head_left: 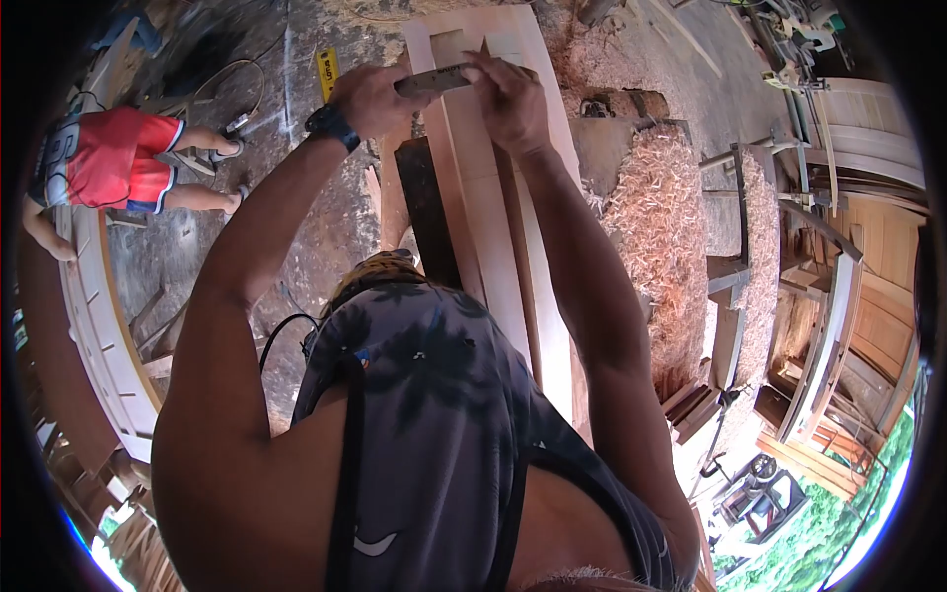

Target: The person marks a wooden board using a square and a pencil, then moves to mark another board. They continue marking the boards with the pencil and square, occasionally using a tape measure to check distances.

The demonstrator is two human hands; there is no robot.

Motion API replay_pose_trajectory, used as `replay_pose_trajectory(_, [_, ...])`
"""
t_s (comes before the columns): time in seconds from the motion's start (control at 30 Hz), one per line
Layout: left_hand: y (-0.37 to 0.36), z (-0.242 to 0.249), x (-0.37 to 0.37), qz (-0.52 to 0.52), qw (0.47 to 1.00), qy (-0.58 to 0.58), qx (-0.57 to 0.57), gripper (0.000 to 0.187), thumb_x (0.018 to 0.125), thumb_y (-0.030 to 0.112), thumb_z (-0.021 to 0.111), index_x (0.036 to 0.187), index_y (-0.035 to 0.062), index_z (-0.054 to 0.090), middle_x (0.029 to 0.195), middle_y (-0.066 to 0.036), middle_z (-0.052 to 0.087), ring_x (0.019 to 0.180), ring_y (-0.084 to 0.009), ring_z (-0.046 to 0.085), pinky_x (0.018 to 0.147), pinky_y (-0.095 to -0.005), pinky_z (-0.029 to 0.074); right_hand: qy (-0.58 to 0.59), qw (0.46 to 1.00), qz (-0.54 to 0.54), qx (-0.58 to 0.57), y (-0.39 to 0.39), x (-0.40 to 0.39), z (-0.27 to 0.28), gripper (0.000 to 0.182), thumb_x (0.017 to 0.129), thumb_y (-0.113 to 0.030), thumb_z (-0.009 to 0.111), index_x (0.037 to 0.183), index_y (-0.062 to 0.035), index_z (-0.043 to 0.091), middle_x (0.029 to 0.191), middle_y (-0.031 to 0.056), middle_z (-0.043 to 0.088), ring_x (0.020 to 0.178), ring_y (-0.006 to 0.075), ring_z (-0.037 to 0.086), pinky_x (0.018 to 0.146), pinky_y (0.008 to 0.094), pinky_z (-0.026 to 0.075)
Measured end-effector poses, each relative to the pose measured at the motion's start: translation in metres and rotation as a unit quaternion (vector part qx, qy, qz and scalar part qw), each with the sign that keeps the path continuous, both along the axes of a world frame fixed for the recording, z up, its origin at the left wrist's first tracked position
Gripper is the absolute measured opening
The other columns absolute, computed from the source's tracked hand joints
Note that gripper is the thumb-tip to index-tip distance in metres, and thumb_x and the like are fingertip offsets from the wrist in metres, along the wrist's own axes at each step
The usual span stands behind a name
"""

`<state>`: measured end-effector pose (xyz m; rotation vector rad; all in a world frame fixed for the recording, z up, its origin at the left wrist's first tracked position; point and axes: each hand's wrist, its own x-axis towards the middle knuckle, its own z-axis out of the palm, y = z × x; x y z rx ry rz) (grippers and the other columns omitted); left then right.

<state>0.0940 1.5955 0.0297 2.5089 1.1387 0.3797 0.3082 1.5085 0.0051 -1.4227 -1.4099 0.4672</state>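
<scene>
Up at the top middle, a short flat grey metal bar with dark lettering [434,80] spans the gap between my hands, over the pale boards. My left hand [371,100], with a dark watch on its wrist, closes on the bar's left end. Fingers of my right hand [512,104] pinch the other end near the lettering. Beneath them, long planed wooden boards [472,187] run from the top edge down toward my body. A yellow packet with dark print [327,73] lies left of my left hand.
Wood shavings [656,227] pile up along the right. At the left, a person in red [123,158] bends over a long slotted wooden piece [104,316]. Stacked boards [878,296] stand far right, and a dark beam [426,212] lies beside the boards.
</scene>
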Motion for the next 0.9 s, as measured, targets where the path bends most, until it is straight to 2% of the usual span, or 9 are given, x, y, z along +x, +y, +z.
replay_pose_trajectory(0.07, [0.002, -0.006, 0.000, -0.025, 0.999, -0.023, 0.029, 0.054, 0.084, 0.061, 0.074, 0.092, 0.0070, 0.076, 0.069, -0.017, 0.070, 0.071, -0.0367, 0.071, 0.066, -0.0463, 0.057, -0.217, 0.972, 0.002, 0.092, -0.007, -0.004, -0.007, 0.026, 0.095, -0.021, 0.068, 0.119, -0.0112, 0.070, 0.112, 0.0137, 0.075, 0.109, 0.0297, 0.071, 0.102, 0.0488, 0.048])
replay_pose_trajectory(0.2, [0.006, -0.017, -0.002, -0.019, 0.998, -0.023, 0.055, 0.055, 0.084, 0.061, 0.074, 0.092, 0.0070, 0.076, 0.071, -0.018, 0.070, 0.072, -0.0369, 0.071, 0.065, -0.0466, 0.057, -0.273, 0.960, 0.049, 0.037, -0.025, -0.017, -0.010, 0.036, 0.098, -0.026, 0.064, 0.133, -0.0140, 0.061, 0.124, 0.0139, 0.071, 0.126, 0.0277, 0.063, 0.116, 0.0547, 0.037])
replay_pose_trajectory(0.33, [0.006, -0.012, 0.001, -0.014, 0.999, -0.008, 0.027, 0.054, 0.082, 0.061, 0.076, 0.093, 0.0084, 0.075, 0.074, -0.017, 0.071, 0.072, -0.0341, 0.071, 0.065, -0.0459, 0.056, -0.310, 0.947, 0.076, 0.043, -0.030, -0.013, -0.004, 0.037, 0.099, -0.028, 0.063, 0.133, -0.0143, 0.061, 0.122, 0.0141, 0.072, 0.126, 0.0290, 0.063, 0.117, 0.0553, 0.036])
replay_pose_trajectory(0.43, [0.007, -0.015, -0.002, -0.022, 0.998, 0.007, 0.054, 0.050, 0.083, 0.058, 0.077, 0.095, 0.0098, 0.075, 0.077, -0.015, 0.073, 0.074, -0.0312, 0.072, 0.065, -0.0451, 0.056, -0.321, 0.945, 0.025, 0.047, -0.029, -0.006, -0.002, 0.037, 0.100, -0.027, 0.060, 0.134, -0.0102, 0.059, 0.122, 0.0154, 0.072, 0.128, 0.0327, 0.061, 0.117, 0.0570, 0.034])
replay_pose_trajectory(0.5, [0.007, -0.019, -0.005, -0.035, 0.995, 0.014, 0.088, 0.048, 0.083, 0.057, 0.077, 0.096, 0.0106, 0.075, 0.077, -0.014, 0.073, 0.074, -0.0300, 0.073, 0.065, -0.0448, 0.056, -0.270, 0.956, -0.114, 0.005, -0.026, -0.007, -0.001, 0.035, 0.101, -0.024, 0.057, 0.131, -0.0051, 0.059, 0.120, 0.0164, 0.072, 0.130, 0.0363, 0.059, 0.116, 0.0595, 0.033])
replay_pose_trajectory(0.57, [0.003, -0.009, -0.001, -0.006, 1.000, 0.000, 0.013, 0.046, 0.083, 0.055, 0.077, 0.095, 0.0112, 0.076, 0.077, -0.013, 0.074, 0.075, -0.0305, 0.072, 0.065, -0.0455, 0.056, -0.261, 0.956, -0.134, 0.013, -0.028, -0.009, 0.001, 0.034, 0.101, -0.020, 0.057, 0.129, -0.0020, 0.058, 0.118, 0.0179, 0.072, 0.129, 0.0392, 0.058, 0.114, 0.0598, 0.034])
replay_pose_trajectory(0.67, [0.000, -0.009, 0.002, 0.017, 0.999, 0.008, 0.041, 0.048, 0.083, 0.057, 0.075, 0.093, 0.0110, 0.075, 0.077, -0.014, 0.073, 0.074, -0.0331, 0.072, 0.066, -0.0466, 0.056, -0.251, 0.956, -0.141, 0.060, -0.026, -0.005, -0.005, 0.035, 0.099, -0.018, 0.059, 0.131, -0.0024, 0.057, 0.115, 0.0187, 0.072, 0.127, 0.0405, 0.059, 0.112, 0.0597, 0.035])
replay_pose_trajectory(0.77, [-0.003, 0.000, 0.003, 0.011, 0.998, 0.043, 0.050, 0.051, 0.083, 0.060, 0.073, 0.093, 0.0107, 0.074, 0.078, -0.015, 0.073, 0.075, -0.0348, 0.072, 0.068, -0.0473, 0.057, -0.235, 0.961, -0.128, 0.068, -0.027, -0.002, -0.006, 0.039, 0.099, -0.019, 0.061, 0.133, -0.0019, 0.056, 0.114, 0.0190, 0.072, 0.123, 0.0405, 0.061, 0.110, 0.0563, 0.038])
replay_pose_trajectory(0.9, [-0.005, -0.001, 0.003, 0.017, 0.997, 0.056, 0.049, 0.051, 0.084, 0.061, 0.072, 0.095, 0.0113, 0.073, 0.080, -0.015, 0.074, 0.077, -0.0347, 0.072, 0.069, -0.0477, 0.057, -0.071, 0.985, -0.116, 0.105, -0.027, -0.001, 0.001, 0.043, 0.101, -0.024, 0.060, 0.136, 0.0000, 0.055, 0.112, 0.0204, 0.072, 0.111, 0.0375, 0.067, 0.096, 0.0470, 0.050])
